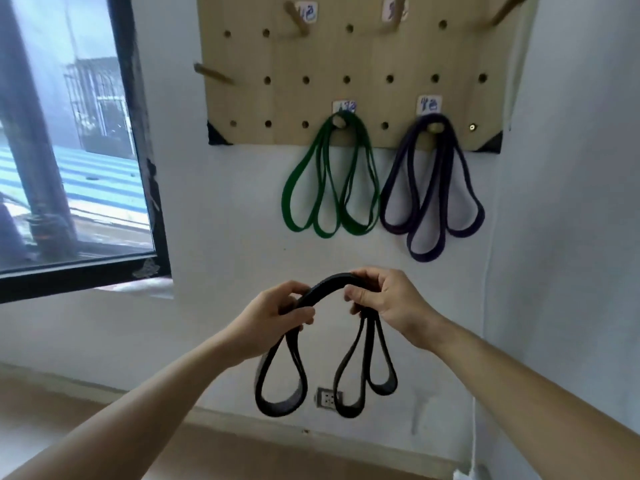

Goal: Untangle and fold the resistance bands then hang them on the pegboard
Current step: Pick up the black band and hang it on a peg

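Left hand [277, 315] and right hand [382, 299] both pinch folded black band [329, 282] below pegboard [277, 98]. Green band [329, 181], purple band [431, 188] already hung. My worry: loops slip loose on lift to free peg [296, 19].

— Any writing on the pegboard [287, 98]?
— Four small white labels: two at the top edge [307, 11] [394, 10], one above the green band's peg [344, 106], one above the purple band's peg [429, 105].
— Can you read them?
— No. Blue handwritten characters, too blurred to make out.
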A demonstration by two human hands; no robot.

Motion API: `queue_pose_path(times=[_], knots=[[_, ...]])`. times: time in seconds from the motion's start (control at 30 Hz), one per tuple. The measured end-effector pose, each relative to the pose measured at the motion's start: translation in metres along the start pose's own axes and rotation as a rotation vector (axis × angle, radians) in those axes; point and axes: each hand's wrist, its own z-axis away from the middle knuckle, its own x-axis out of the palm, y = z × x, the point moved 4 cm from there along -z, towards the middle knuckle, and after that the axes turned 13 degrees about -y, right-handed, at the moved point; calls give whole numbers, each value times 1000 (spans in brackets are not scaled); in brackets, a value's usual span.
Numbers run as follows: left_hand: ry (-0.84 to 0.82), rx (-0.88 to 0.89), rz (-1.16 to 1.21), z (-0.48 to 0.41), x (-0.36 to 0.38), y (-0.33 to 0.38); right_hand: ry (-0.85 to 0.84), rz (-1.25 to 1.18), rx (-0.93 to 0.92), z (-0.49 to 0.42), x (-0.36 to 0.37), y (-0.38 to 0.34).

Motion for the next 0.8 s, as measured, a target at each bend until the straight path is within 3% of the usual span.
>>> queue_pose_path(times=[0.23, 0.43, 0.63, 0.8], knots=[[182, 70, 232, -37, -39, 88, 129, 136, -79, -29, -49, -83], [274, 148, 264, -56, -80, 149, 12, 275, -71, -46, -86, -155], [284, 245, 505, -76, -111, 203, -9, -88, -208, -62, -123, -214], [324, 305, 570, -105, -112, 253, 288, -264, -363, -79, -154, -241]])
